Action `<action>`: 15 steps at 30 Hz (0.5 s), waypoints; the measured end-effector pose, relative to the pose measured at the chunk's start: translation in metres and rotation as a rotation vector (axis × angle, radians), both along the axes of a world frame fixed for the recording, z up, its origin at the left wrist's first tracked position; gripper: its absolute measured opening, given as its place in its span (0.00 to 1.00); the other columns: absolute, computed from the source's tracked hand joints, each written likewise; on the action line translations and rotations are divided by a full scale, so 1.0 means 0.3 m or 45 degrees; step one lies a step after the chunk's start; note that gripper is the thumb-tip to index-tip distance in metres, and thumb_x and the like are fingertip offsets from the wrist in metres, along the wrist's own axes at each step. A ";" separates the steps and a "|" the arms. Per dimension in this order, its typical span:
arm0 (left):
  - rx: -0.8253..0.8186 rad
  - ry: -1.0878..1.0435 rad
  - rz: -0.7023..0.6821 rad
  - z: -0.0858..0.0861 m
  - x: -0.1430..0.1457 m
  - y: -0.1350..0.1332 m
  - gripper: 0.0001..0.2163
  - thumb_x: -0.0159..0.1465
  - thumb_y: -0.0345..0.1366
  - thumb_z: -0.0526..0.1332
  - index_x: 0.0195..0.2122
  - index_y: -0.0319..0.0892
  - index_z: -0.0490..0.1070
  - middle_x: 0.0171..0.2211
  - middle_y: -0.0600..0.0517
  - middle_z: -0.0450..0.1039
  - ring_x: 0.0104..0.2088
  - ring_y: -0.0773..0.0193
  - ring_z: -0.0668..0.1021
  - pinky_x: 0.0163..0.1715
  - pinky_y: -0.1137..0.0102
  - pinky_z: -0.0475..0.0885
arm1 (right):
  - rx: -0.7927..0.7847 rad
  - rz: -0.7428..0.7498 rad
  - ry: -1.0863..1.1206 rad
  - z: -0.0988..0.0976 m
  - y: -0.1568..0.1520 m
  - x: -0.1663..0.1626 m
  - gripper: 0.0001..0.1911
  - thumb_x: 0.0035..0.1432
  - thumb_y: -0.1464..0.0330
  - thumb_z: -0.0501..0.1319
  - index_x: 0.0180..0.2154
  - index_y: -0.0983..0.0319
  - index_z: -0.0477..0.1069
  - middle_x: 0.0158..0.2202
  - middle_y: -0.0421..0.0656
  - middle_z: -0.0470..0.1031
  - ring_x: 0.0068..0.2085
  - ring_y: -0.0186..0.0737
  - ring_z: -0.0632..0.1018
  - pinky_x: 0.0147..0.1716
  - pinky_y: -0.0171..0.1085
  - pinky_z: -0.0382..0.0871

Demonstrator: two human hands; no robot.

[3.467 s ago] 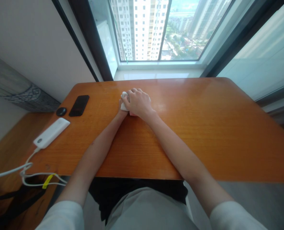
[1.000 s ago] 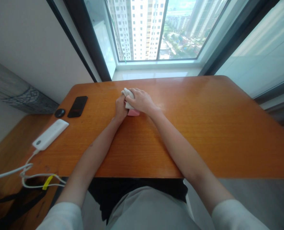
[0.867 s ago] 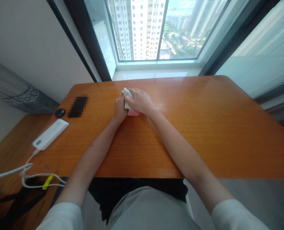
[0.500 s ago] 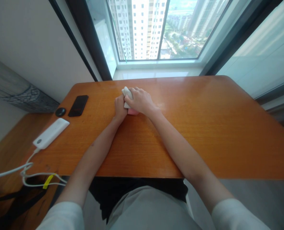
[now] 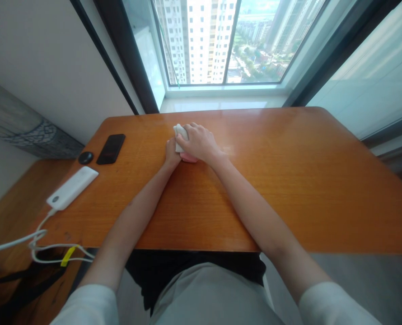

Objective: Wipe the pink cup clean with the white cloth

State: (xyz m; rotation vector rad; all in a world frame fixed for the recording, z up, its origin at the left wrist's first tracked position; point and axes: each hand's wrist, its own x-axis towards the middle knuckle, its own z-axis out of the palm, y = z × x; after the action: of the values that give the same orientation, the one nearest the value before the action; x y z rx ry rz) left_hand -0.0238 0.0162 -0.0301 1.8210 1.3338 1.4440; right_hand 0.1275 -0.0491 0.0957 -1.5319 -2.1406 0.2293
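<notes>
My right hand (image 5: 201,141) is closed over a folded white cloth (image 5: 181,134), or something like one, pressing it from above with the thumb on the near side. Under that hand a pink object (image 5: 188,158) shows only its near edge, and its kind cannot be made out. Just to the left, my left hand (image 5: 172,152) is curled against the pink object and the cloth, its fingers mostly hidden behind them. Both hands are together at the far middle of the wooden table (image 5: 272,180).
To the left lie a black phone (image 5: 110,149), a small round black object (image 5: 85,158) and a white power bank (image 5: 72,188) with a white cable (image 5: 38,243) that has a yellow tag (image 5: 68,256). A window (image 5: 221,45) stands beyond the table's far edge.
My left hand has shifted slightly to the right and turned a little, and the pink object's visible edge has shifted with it. The right hand has hardly moved.
</notes>
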 end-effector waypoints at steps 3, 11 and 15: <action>-0.020 -0.017 0.004 0.030 0.017 -0.016 0.17 0.69 0.48 0.69 0.29 0.42 0.72 0.28 0.52 0.79 0.32 0.63 0.76 0.30 0.67 0.68 | -0.007 -0.005 0.024 -0.004 0.010 0.008 0.21 0.77 0.55 0.53 0.50 0.60 0.79 0.56 0.54 0.83 0.54 0.56 0.82 0.53 0.48 0.76; 0.053 -0.119 0.012 0.086 0.046 -0.066 0.18 0.71 0.52 0.65 0.31 0.45 0.72 0.30 0.51 0.78 0.32 0.60 0.77 0.31 0.65 0.69 | -0.069 0.021 0.106 -0.003 0.024 0.033 0.23 0.77 0.55 0.52 0.54 0.59 0.80 0.56 0.51 0.84 0.54 0.55 0.83 0.54 0.47 0.75; 0.081 -0.081 0.010 0.096 0.046 -0.083 0.18 0.71 0.52 0.65 0.31 0.44 0.72 0.30 0.51 0.78 0.31 0.60 0.77 0.30 0.66 0.69 | -0.086 0.034 0.121 -0.004 0.026 0.033 0.23 0.77 0.55 0.52 0.55 0.59 0.80 0.57 0.51 0.84 0.55 0.55 0.83 0.56 0.46 0.74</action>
State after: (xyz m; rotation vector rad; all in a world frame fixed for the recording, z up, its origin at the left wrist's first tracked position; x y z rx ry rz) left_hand -0.0101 -0.0088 -0.0014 1.7957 1.2790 1.5518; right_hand 0.1373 -0.0412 0.0946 -1.4990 -2.0993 0.3800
